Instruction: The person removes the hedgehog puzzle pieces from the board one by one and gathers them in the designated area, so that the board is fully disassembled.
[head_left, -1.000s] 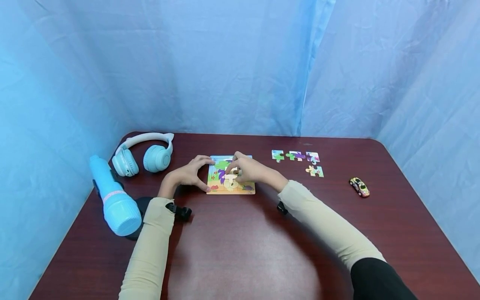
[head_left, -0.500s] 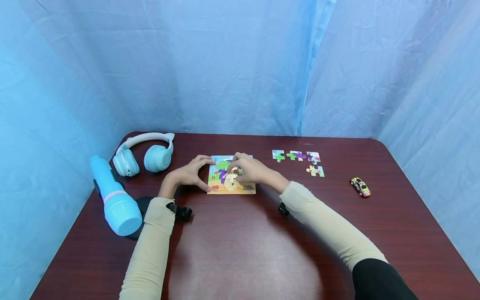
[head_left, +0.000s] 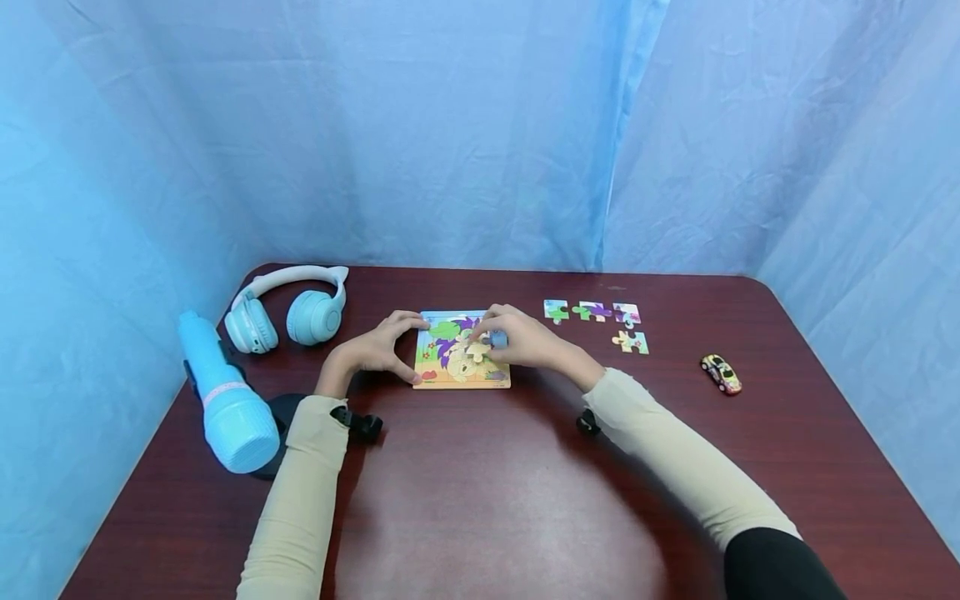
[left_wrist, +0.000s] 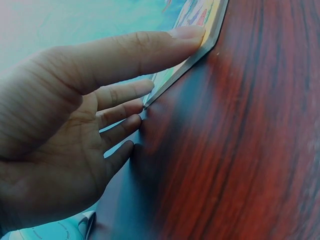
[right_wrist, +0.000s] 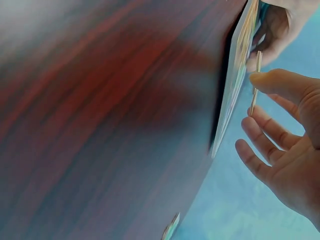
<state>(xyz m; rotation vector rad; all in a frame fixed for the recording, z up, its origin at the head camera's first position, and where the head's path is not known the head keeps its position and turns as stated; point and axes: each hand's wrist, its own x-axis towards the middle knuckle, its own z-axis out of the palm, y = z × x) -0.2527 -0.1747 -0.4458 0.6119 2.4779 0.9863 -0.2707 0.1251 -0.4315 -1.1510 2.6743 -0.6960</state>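
A colourful jigsaw board lies flat on the dark red-brown table. My right hand pinches a pale yellow puzzle piece between thumb and fingers, above the board's right half. In the right wrist view this puzzle piece is seen edge-on, lifted off the board. My left hand spans the board's left side. Its thumb rests on the near corner, and the straight, relaxed fingers touch the far part of that edge. The right palm and fingers hide part of the board.
Several loose puzzle pieces lie right of the board. A toy car sits farther right. Headphones and a light-blue microphone are at the left, the latter beside the left forearm. Blue curtains surround the table.
My right hand has drawn a little to the right and up with the puzzle piece, uncovering more of the board. The left hand keeps its place at the board's left edge.
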